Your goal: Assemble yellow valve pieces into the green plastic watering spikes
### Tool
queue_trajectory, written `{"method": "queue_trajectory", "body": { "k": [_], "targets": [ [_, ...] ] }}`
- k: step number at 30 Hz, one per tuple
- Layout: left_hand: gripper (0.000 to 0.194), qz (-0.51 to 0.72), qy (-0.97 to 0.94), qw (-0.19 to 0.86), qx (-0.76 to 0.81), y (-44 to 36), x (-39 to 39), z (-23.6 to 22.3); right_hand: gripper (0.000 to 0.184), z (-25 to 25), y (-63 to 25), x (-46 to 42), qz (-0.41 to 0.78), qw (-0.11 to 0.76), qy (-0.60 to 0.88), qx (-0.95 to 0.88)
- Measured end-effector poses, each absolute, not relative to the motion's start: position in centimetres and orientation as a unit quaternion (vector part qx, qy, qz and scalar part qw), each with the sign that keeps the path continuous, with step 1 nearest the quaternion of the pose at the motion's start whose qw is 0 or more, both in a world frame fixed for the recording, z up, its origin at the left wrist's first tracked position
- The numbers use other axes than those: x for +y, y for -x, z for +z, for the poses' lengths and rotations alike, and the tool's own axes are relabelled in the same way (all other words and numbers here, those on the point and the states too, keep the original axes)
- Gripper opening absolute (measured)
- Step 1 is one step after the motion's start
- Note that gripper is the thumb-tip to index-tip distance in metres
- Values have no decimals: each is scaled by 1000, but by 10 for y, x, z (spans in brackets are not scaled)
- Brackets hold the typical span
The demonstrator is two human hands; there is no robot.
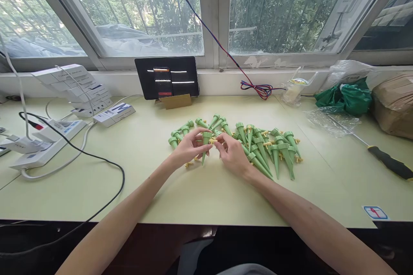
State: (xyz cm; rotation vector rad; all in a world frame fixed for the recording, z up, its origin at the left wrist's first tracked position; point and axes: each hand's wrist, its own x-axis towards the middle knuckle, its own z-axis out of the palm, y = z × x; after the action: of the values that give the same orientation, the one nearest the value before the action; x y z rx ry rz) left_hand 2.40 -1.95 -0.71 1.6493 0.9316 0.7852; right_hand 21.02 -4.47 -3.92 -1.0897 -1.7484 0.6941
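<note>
My left hand (190,147) is closed round a green plastic watering spike (206,138), held point down with its ribbed cap on top. A small yellow valve (212,141) sticks out from the side of its cap. At that valve, my right hand (231,153) pinches with thumb and forefinger. Beyond my right hand lies a pile of green watering spikes (258,142), many fitted with yellow valves. A smaller group of spikes (180,131) lies behind my left hand, partly hidden by it.
On the left are a power strip (48,146), a black cable (109,163) and stacked white boxes (77,88). A tablet (145,77) with a phone leans at the windowsill. To the right lie a screwdriver (390,162), a green bag (348,96) and a brown parcel (393,103).
</note>
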Motion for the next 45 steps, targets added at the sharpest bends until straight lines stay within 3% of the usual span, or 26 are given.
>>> {"method": "queue_trajectory", "body": {
  "k": [18, 24, 30, 45],
  "targets": [
    [50, 327, -691, 526, 372, -26, -20, -9, 32, -39, -209, -45, 272, 447, 464, -715],
    [49, 333, -692, 513, 384, -25, -20, -8, 20, -40, -208, -46, 301, 467, 434, -709],
    [50, 331, -695, 510, 384, -25, -20, -8, 19, -40, -209, -45, 292, 467, 432, -714],
    [48, 324, -698, 516, 376, -27, -21, -8, 33, -40, -209, -45, 275, 450, 455, -718]
  ]
}}
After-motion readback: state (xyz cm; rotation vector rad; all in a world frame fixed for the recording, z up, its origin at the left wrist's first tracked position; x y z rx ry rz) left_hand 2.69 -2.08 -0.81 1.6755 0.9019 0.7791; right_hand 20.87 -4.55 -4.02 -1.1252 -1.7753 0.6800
